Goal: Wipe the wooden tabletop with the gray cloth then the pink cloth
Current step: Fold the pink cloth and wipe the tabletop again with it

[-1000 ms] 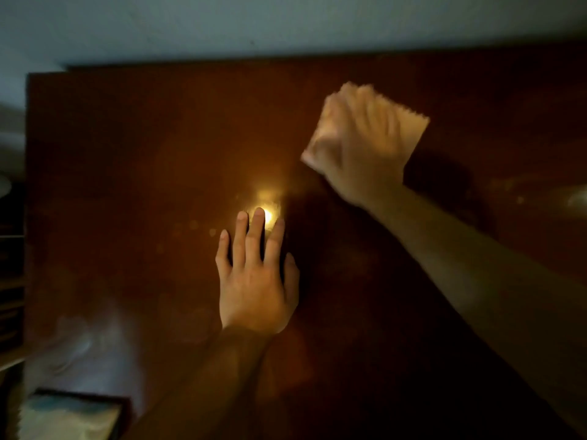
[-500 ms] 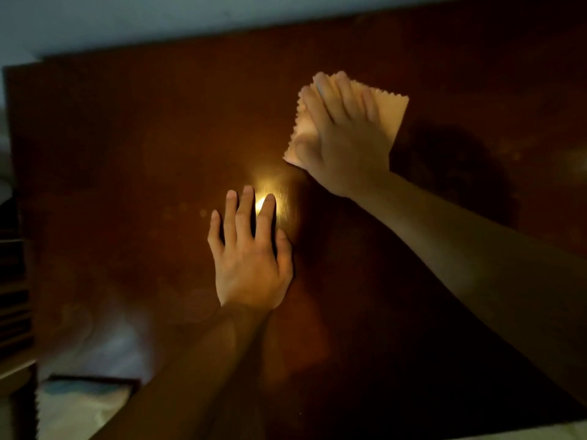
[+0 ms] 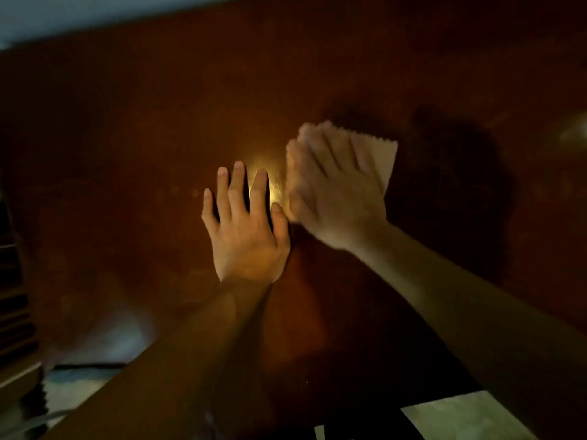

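- Cloth [image 3: 382,155], pale pink with a zigzag edge, lies flat on the wooden bench [image 3: 127,138], near its middle.
- Right hand [image 3: 330,192], blurred, presses on the cloth with fingers straight.
- Left hand [image 3: 244,230] rests flat on the bench just beside it, fingers spread, by a bright glare spot [image 3: 270,182].

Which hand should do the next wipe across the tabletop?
Right hand: it already presses flat on the cloth. The left hand lies bare on the tabletop, likely just bracing.
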### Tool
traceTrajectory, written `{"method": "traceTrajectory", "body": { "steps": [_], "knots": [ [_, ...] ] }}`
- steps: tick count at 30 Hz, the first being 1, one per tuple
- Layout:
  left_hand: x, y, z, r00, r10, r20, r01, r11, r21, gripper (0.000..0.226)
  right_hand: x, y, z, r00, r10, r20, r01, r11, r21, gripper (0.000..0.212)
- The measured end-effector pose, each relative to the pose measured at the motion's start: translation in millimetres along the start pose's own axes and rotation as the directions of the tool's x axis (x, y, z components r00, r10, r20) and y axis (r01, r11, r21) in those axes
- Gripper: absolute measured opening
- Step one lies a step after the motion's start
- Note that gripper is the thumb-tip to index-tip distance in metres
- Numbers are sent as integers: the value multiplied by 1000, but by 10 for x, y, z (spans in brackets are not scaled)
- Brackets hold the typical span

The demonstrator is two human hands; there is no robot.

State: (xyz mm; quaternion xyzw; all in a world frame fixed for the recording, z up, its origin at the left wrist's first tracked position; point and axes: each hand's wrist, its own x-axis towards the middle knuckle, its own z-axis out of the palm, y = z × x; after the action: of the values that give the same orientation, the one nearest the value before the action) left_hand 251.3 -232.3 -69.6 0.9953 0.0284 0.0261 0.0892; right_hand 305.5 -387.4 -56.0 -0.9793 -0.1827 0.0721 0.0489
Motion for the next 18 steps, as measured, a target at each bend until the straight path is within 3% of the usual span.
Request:
{"method": "traceTrajectory", "body": {
  "steps": [4,11,15,18],
  "knots": [
    [13,8,4,999,8,31,-8,1000,-7,53,-18,-111,65,984,168,-58,-168,986,3,69],
    [6,-54,53,999,24,-23,-25,1000,-8,52,-1753,-800,352,990,140,15,-141,984,107,71],
    [-13,-40,63,999,41,-12,-41,999,-12,52,-1430,-382,316,1000,-14,-10,15,998,58,70],
    [-2,-39,49,999,37,-6,-38,999,-26,54,-1069,-99,226,987,149,-54,-145,987,68,69]
  ]
}}
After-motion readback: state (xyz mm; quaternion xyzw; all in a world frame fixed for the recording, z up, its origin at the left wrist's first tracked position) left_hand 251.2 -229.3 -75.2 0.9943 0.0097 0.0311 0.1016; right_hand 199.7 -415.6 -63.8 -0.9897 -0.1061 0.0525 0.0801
